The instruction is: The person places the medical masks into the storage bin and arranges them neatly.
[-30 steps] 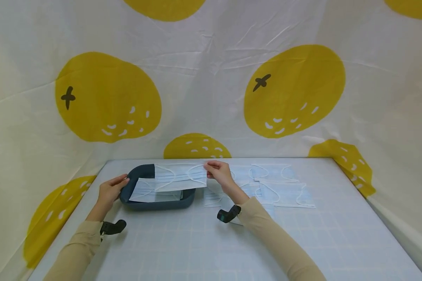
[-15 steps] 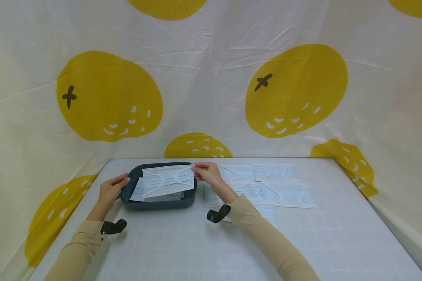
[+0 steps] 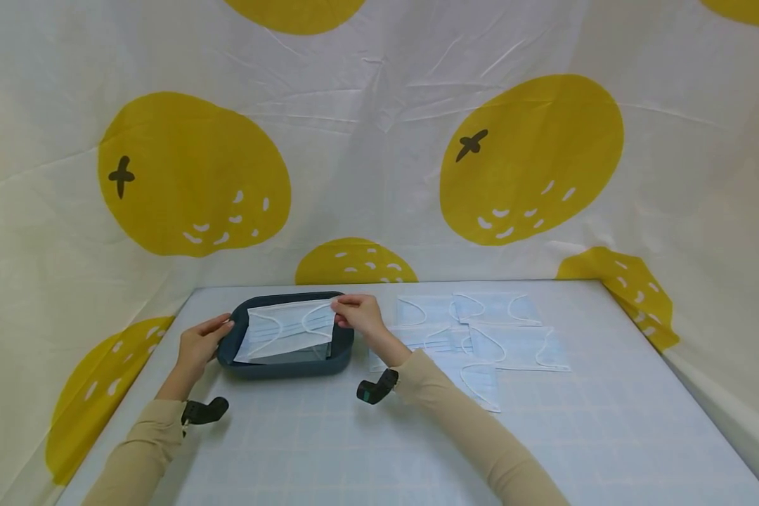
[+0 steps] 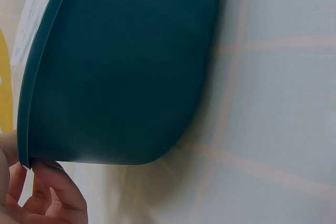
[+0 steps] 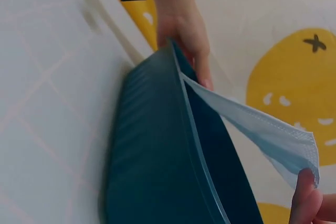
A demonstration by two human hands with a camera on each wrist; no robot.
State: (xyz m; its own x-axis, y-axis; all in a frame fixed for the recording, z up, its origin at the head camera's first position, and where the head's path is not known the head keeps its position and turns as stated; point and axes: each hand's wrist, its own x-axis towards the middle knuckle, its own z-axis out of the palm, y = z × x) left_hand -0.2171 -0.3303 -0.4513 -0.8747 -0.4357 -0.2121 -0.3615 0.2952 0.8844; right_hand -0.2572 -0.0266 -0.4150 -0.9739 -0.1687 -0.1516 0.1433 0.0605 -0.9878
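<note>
A dark blue-green plastic bin (image 3: 291, 370) stands at the back left of the table. My left hand (image 3: 196, 344) grips its left end; the left wrist view has thumb and fingers pinching the rim (image 4: 26, 124) at a corner. Between thumb and fingers of my right hand (image 3: 360, 315) is the right edge of a pale blue face mask (image 3: 284, 330) with white ear loops. That mask slants over the bin's opening, its far end reaching inside the rim in the right wrist view, its pinched corner (image 5: 307, 156) raised above. Other contents lie mostly hidden beneath it.
Several more face masks (image 3: 515, 349) lie flat and partly overlapping on the table (image 3: 354, 450), right of the bin and beyond my right forearm. A white curtain (image 3: 379, 169) with yellow fruit prints hangs right behind the table's back edge.
My right hand has moved left and brought the mask from above the bin's right side down over its opening. My left hand has kept its place on the rim.
</note>
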